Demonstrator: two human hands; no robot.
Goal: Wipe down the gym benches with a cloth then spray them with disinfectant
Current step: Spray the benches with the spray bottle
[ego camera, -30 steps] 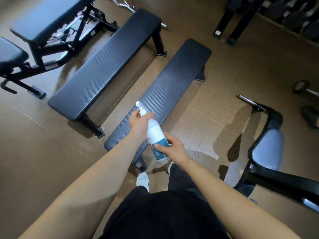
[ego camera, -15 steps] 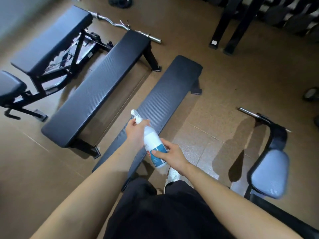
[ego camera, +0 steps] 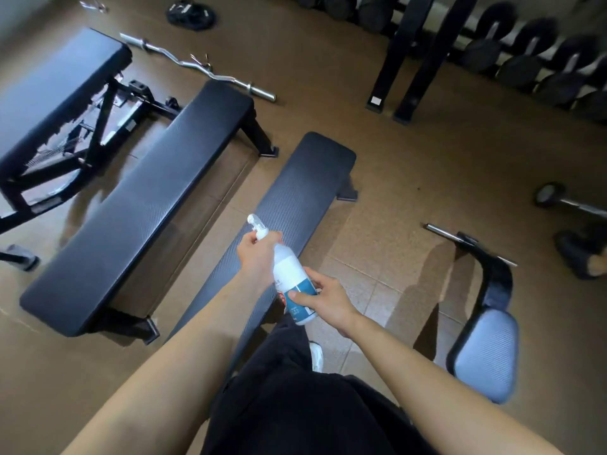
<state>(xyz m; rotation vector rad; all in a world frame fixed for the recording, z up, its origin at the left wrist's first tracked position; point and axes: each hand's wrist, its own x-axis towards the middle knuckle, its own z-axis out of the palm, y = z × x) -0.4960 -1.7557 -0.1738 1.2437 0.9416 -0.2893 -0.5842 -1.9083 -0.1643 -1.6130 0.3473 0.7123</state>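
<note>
- Both hands are on the bottle [ego camera: 289,274]: the left hand [ego camera: 258,257] wraps the neck just under the nozzle [ego camera: 254,223], and the right hand [ego camera: 325,298] curls round the labelled base.
- The bottle hangs tilted above the near bench [ego camera: 295,192], nozzle pointing up and away.
- Finger on the trigger? Can't tell. A fumbled squeeze would give a dribble, not a mist.
- The nozzle sits over that bench's left edge. Fire from here and spray could land on the floor [ego camera: 394,192] in the gap beside the second bench [ego camera: 147,198], and that means a slick floor.
- With this much lean, the pickup tube may suck air.
- The bench's far end is well off, so one burst likely misses it.
- No cloth in view, so the wiping can't be confirmed.
</note>
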